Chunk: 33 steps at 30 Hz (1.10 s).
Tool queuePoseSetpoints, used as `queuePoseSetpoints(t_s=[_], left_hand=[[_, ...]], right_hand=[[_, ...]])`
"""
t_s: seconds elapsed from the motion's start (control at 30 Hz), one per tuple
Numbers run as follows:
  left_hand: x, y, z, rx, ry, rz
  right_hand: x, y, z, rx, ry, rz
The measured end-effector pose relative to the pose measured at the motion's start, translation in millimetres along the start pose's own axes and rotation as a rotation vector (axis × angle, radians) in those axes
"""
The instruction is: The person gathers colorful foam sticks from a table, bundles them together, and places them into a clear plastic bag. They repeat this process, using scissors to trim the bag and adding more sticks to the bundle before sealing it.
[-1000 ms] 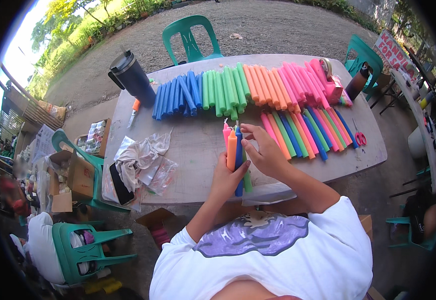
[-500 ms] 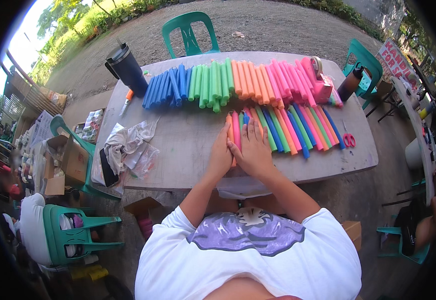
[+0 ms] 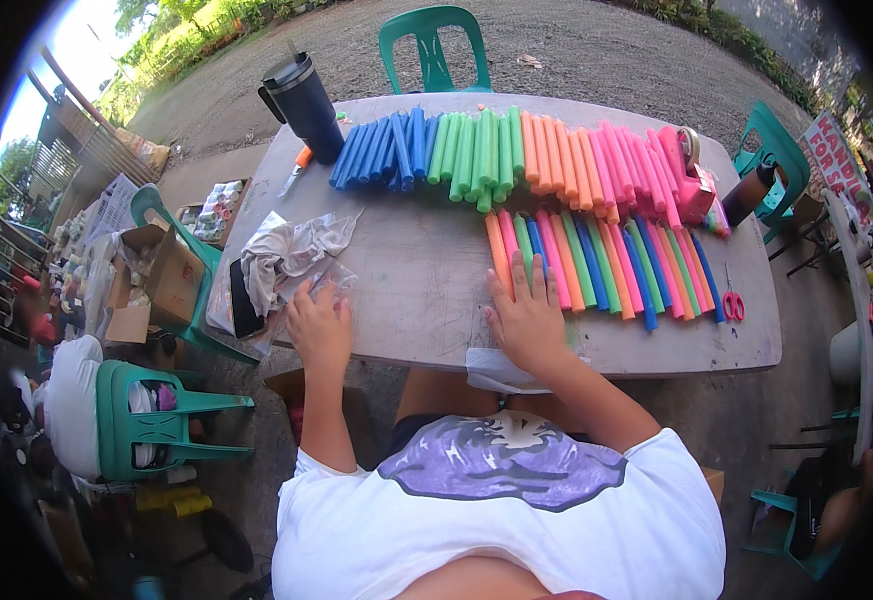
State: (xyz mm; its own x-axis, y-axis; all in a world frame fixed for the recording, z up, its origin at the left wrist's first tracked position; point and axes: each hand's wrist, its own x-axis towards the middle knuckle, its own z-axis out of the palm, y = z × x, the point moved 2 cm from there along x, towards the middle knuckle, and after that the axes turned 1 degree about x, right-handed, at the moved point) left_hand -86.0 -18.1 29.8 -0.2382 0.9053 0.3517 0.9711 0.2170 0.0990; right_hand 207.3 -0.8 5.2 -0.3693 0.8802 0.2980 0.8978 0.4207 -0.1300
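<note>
L hand (image 3: 320, 332): fingers loosely curled, empty, clear plastic (image 3: 336, 273) at tips | R hand (image 3: 530, 325): fingers extended, empty, candles (image 3: 604, 266) under fingertips

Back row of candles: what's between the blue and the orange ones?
Green candles, bunched between the blue candles and the orange candles; it shows in the head view.

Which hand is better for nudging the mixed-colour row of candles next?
Probably the right hand: its fingers are spread over the left end of the mixed-colour row. The left hand is farther away, near the crumpled white cloth.
</note>
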Motion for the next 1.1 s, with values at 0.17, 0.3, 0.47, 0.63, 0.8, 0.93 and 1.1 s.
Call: queuePoseSetpoints(t_s=[0.17, 0.3, 0.47, 0.63, 0.8, 0.93, 1.1], left_hand=[[4, -30, 12, -0.248, -0.012, -0.088], [20, -57, 16, -0.353, 0.023, -0.1], [27, -51, 16, 0.027, 0.151, 0.042], [25, -29, 19, 0.205, 0.203, 0.046], [29, -37, 29, 0.255, 0.219, 0.086], [26, -34, 29, 0.119, 0.301, 0.083], [38, 16, -2, -0.132, 0.431, 0.33]], right_hand=[[12, -5, 5, 0.001, 0.06, 0.049], [9, -6, -2, 0.001, 0.116, 0.025], [7, -4, 0, 0.018, 0.136, 0.023], [7, -4, 1, 0.01, 0.145, 0.014], [6, -5, -1, 0.031, 0.147, 0.016], [7, -5, -1, 0.029, 0.152, 0.017], [6, -3, 2, 0.016, 0.152, 0.028]])
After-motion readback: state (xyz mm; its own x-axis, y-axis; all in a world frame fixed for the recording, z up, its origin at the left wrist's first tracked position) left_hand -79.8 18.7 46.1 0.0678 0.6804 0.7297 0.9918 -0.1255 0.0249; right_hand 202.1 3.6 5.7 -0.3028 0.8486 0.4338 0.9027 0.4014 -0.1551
